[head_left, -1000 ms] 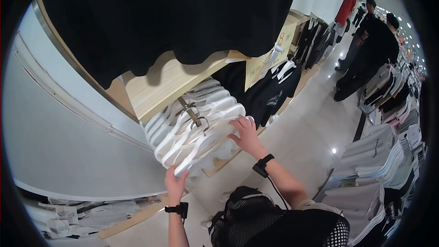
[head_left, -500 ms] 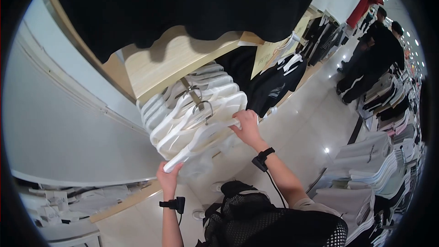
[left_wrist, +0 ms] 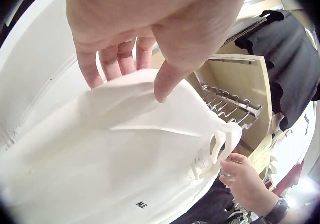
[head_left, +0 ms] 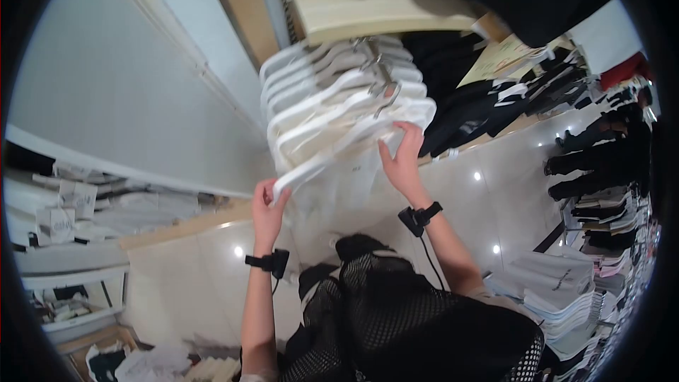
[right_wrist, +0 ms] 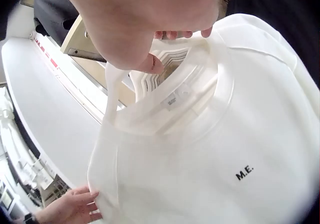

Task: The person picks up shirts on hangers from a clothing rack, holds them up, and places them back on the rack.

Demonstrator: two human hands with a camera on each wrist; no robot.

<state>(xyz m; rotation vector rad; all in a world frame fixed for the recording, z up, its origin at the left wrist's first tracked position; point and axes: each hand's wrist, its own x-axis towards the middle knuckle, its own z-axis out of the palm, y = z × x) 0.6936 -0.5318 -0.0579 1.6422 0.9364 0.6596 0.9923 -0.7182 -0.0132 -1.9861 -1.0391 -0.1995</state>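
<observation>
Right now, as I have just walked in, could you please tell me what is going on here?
Someone is handling a white top with "M.E." printed on its front. The left hand pinches one shoulder of it, thumb in front; the right hand is up by its collar. Behind it, more white garments hang in a row below a wooden shelf. I can't tell whether the top is free of the rail.
</observation>
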